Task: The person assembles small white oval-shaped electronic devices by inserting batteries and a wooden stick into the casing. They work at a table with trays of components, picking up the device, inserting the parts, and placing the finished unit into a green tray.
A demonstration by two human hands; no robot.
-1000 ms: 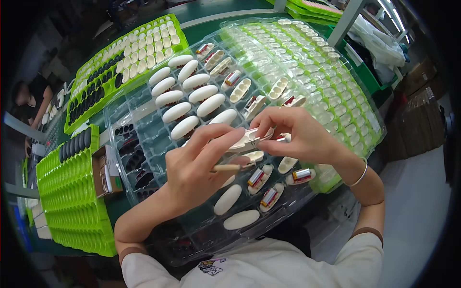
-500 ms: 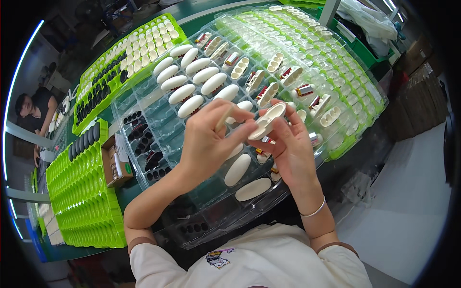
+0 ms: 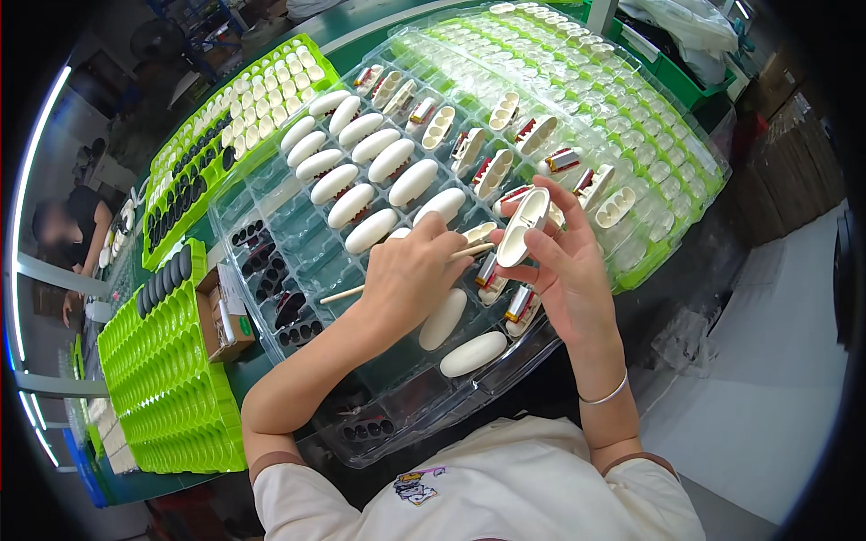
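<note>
A white oval shell (image 3: 523, 227) is gripped upright in the right hand (image 3: 566, 270), above the clear tray (image 3: 298, 243). A thin wooden stick (image 3: 406, 270) is pinched in the left hand (image 3: 410, 279), tip touching the shell's left side.

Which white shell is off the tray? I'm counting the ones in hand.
The open shell held upright in the right hand, hollow side showing; the other shells lie in tray pockets.

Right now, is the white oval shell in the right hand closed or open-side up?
Open. The white oval plastic shell in the right hand shows its hollow inside, and the left hand holds a thin wooden stick toward it.
</note>
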